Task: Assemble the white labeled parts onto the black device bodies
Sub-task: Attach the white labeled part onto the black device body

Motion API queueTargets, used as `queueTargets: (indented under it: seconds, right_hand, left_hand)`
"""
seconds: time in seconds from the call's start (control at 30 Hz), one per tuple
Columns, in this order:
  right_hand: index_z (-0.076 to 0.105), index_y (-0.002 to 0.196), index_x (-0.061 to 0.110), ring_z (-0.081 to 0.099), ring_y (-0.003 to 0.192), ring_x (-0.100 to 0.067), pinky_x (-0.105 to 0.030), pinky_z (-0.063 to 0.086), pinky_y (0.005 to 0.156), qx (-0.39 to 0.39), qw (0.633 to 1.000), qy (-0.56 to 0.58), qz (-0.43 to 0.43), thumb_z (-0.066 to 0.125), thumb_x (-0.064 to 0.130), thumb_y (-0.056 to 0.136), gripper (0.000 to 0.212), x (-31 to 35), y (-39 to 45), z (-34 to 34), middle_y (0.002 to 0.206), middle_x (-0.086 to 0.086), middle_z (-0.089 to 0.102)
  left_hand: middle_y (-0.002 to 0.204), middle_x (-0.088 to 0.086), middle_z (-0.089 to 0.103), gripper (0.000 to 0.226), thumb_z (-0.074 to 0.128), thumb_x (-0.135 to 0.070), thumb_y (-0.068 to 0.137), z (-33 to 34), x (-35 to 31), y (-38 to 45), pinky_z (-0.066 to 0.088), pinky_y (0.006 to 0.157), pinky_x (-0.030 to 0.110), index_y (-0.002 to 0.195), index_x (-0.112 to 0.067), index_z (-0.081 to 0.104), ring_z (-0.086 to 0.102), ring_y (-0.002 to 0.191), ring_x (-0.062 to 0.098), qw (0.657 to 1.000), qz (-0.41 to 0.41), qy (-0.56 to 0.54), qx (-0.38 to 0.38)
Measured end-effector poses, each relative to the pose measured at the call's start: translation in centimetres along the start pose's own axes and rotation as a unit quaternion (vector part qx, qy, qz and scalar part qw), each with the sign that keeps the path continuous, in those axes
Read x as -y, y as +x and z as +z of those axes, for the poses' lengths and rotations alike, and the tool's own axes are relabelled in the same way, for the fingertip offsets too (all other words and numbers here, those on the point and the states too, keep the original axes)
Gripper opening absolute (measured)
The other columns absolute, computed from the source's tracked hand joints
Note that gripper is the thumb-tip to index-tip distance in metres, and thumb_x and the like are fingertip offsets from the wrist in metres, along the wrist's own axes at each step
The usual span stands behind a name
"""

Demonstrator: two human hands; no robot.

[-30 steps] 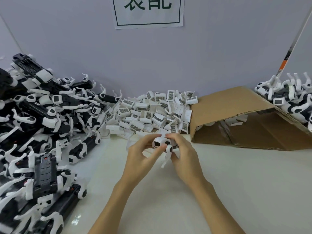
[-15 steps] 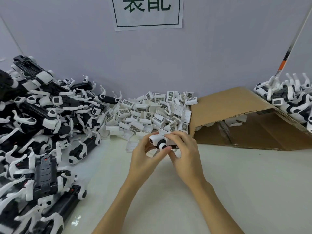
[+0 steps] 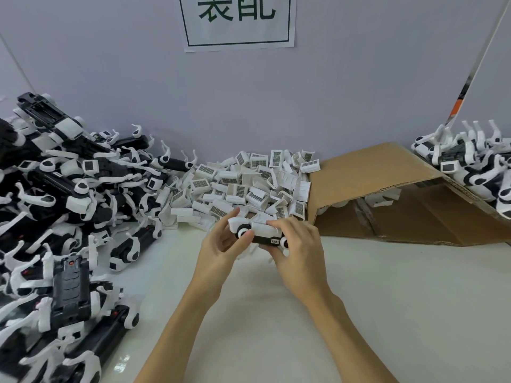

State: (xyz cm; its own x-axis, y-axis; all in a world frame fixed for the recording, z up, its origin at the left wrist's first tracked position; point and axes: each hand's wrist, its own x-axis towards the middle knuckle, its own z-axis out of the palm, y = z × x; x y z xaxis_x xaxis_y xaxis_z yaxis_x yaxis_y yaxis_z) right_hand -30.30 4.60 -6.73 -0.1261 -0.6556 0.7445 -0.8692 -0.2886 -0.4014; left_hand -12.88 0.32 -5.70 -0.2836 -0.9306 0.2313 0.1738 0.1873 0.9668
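I hold one black device body (image 3: 266, 239) with both hands just above the white table (image 3: 387, 299), a little in front of the pile of white labeled parts (image 3: 249, 186) that lies against the far wall. My left hand (image 3: 221, 247) comes up from the near side with the forearm slanting right, the palm turned toward the device, the thumb pressed near the white round wheel on its left end and the fingers curled around the far side, the index tip reaching over the top. My right hand (image 3: 300, 250) comes in from the near right, wrist bent, its fingers curled over the top of the white part (image 3: 261, 226) seated on the body and its thumb hidden beneath, so it grips the right end. The device lies roughly level between my hands, long side left to right, a small white sticker showing on its near face. To the far left is a big heap of black-and-white assemblies (image 3: 63, 217). To the right stands an open cardboard box (image 3: 387, 194) on its side, with another heap of assembled units (image 3: 478, 167) beyond it. A paper sign (image 3: 237, 20) hangs on the wall.
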Motion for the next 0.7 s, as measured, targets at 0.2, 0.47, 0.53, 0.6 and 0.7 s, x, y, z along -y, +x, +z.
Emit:
queueTargets:
  seconds: [0.2,0.47,0.53,0.6,0.7]
  right_hand:
    - [0.046,0.152,0.036,0.059,0.124,0.006,-0.020,0.047,0.107,0.122,0.899,0.334,0.254,0.066,0.062,0.090,0.070,-0.4,0.0,-1.0,0.139,0.017,0.059]
    - [0.078,0.112,0.015,0.075,0.090,-0.022,-0.041,0.062,0.088,0.161,0.811,0.428,0.365,0.060,0.058,0.099,0.048,-0.6,0.6,-1.2,0.100,-0.024,0.075]
    - [0.079,0.113,0.016,0.074,0.093,-0.025,-0.039,0.060,0.092,0.161,0.814,0.438,0.347,0.062,0.048,0.103,0.038,-0.8,0.6,-1.5,0.100,-0.014,0.078]
    - [0.078,0.116,0.018,0.073,0.098,-0.027,-0.037,0.058,0.094,0.159,0.828,0.440,0.310,0.065,0.045,0.102,0.034,-0.8,0.6,-1.9,0.104,-0.009,0.078]
    - [0.071,0.128,0.031,0.073,0.109,-0.016,-0.032,0.057,0.098,0.202,0.841,0.426,0.266,0.070,0.056,0.091,0.044,-0.7,0.5,-2.3,0.115,0.005,0.077]
  left_hand:
    - [0.123,0.012,0.078,0.060,0.069,-0.053,0.093,-0.5,0.6,0.5,0.051,0.109,0.048,0.141,-0.018,0.062,0.075,0.113,0.037,0.997,-0.042,-0.043,-0.042]
    - [0.118,0.013,0.079,0.056,0.070,-0.058,0.097,-0.8,0.4,0.7,0.056,0.100,0.046,0.126,-0.010,0.074,0.073,0.107,0.042,0.995,-0.094,-0.017,-0.029]
    - [0.119,0.014,0.078,0.052,0.071,-0.050,0.099,-1.2,0.2,0.8,0.053,0.106,0.049,0.130,-0.008,0.071,0.075,0.102,0.034,0.996,-0.091,-0.021,-0.014]
    - [0.121,0.017,0.077,0.051,0.070,-0.044,0.099,-1.5,0.2,0.8,0.050,0.109,0.048,0.133,-0.006,0.068,0.073,0.103,0.030,0.996,-0.080,-0.034,-0.001]
    - [0.122,0.013,0.077,0.059,0.077,-0.049,0.091,-2.0,0.0,0.7,0.045,0.111,0.047,0.133,-0.009,0.069,0.071,0.110,0.027,0.997,-0.061,-0.052,-0.013]
